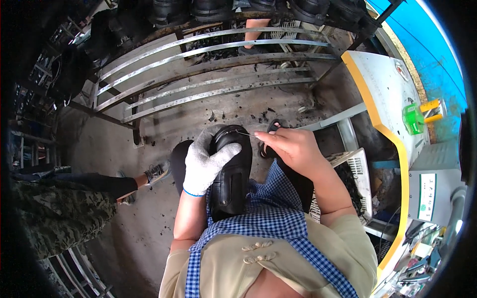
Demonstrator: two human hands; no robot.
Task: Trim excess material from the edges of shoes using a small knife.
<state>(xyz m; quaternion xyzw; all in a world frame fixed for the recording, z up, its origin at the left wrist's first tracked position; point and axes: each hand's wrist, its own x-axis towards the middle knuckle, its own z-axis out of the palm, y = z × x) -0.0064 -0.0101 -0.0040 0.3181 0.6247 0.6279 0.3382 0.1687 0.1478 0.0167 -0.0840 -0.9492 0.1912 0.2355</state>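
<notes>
A black leather shoe [230, 185] rests on my lap, its rounded toe pointing away from me. My left hand [206, 161], in a white knit glove with a blue cuff edge, is closed around its left side, thumb across the top. In my bare right hand [293, 149], closed in a pinch, is a thin metal pick [247, 134]. The pick's tip reaches the edge of the shoe's toe; whether it touches I cannot tell. My palm hides the pick's other end. Below the shoe lies my blue checked apron [263, 218].
A metal rack [213, 47] spans the far side, with black shoes [211, 7] along its top. To the right stands a white, yellow-edged machine table [377, 89] bearing a green box [412, 119]. A white crate [364, 184] with black scraps sits beneath. Another person [74, 198] is at left.
</notes>
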